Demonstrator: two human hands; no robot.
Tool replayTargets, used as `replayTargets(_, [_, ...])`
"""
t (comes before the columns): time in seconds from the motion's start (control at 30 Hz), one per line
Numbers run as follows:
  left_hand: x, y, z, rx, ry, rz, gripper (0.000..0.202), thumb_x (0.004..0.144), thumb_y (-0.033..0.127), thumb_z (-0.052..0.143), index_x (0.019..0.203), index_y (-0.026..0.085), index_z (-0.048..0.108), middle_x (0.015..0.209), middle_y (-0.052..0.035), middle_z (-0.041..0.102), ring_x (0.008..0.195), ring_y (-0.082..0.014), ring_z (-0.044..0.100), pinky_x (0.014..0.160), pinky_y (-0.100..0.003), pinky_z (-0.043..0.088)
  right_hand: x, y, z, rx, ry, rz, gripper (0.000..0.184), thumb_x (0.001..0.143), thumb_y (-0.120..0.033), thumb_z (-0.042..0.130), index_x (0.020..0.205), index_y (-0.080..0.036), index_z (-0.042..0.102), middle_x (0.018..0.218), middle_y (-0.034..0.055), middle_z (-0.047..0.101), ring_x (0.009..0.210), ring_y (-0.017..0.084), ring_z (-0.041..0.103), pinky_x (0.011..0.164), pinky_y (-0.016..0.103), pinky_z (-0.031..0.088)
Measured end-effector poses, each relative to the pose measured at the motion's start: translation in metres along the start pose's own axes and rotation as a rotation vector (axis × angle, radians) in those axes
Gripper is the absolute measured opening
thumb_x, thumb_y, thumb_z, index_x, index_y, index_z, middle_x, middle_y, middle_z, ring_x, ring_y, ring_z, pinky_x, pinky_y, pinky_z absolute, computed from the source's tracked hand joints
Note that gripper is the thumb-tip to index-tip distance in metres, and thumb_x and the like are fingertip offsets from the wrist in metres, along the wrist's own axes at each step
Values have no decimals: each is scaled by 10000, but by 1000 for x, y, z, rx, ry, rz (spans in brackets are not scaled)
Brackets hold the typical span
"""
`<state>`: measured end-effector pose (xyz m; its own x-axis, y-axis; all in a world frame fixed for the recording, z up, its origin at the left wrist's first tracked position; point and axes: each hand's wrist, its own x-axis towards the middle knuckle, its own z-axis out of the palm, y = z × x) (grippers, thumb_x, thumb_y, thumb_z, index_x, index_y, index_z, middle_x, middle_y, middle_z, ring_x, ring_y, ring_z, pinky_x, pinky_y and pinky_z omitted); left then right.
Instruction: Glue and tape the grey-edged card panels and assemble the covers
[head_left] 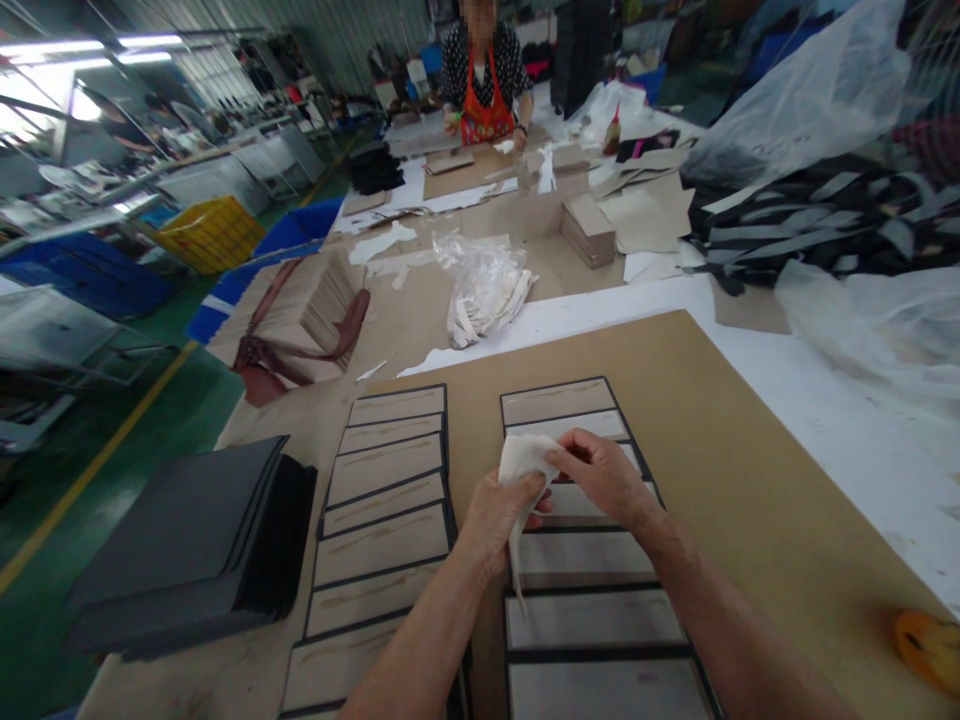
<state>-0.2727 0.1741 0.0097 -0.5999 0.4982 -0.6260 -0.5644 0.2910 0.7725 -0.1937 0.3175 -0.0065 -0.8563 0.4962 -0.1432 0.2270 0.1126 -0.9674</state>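
Note:
My left hand (501,515) is closed round a bundle of thin white strips (525,458), whose ends hang down below the fingers. At the bundle's right side, my right hand (596,470) pinches its upper edge between thumb and fingers. Both hands are above the right row of overlapping beige panels with black edges (600,620). A second row of such panels (382,545) lies to the left, several of them with brownish streaks. What the strips are made of cannot be made out.
A stack of dark grey sheets (187,520) stands at left. Behind it is a tied stack of beige boards (307,310). A clear plastic bag of white strips (484,290) lies ahead. Black strips (817,220) are heaped at right. A person in a red apron (487,100) works opposite.

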Motion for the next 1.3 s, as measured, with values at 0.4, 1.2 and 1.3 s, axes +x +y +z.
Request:
replayTargets(0.4, [14, -4, -7, -142, 98, 14, 465, 484, 219, 845, 904, 120, 671, 715, -33, 706, 587, -152, 631, 518, -245, 503, 5, 14, -15, 53, 257, -31, 243, 773, -427, 637, 762, -191, 695, 638, -8, 587, 616, 140, 505, 584, 258, 392])
replayTargets(1.2, [128, 30, -10, -95, 285, 235, 301, 470, 231, 797, 713, 121, 658, 584, 26, 596, 465, -84, 492, 398, -201, 327, 98, 94, -80, -327, 529, -171, 231, 707, -431, 606, 647, -208, 606, 851, 50, 651, 865, 225, 583, 842, 364, 436])
replayTargets(1.3, [142, 27, -8, -44, 358, 243, 307, 471, 250, 806, 701, 109, 661, 567, 18, 596, 446, -85, 488, 400, -208, 341, 110, 100, -81, -358, 556, -173, 221, 694, -421, 603, 617, -216, 575, 849, 63, 642, 882, 234, 572, 875, 386, 425])
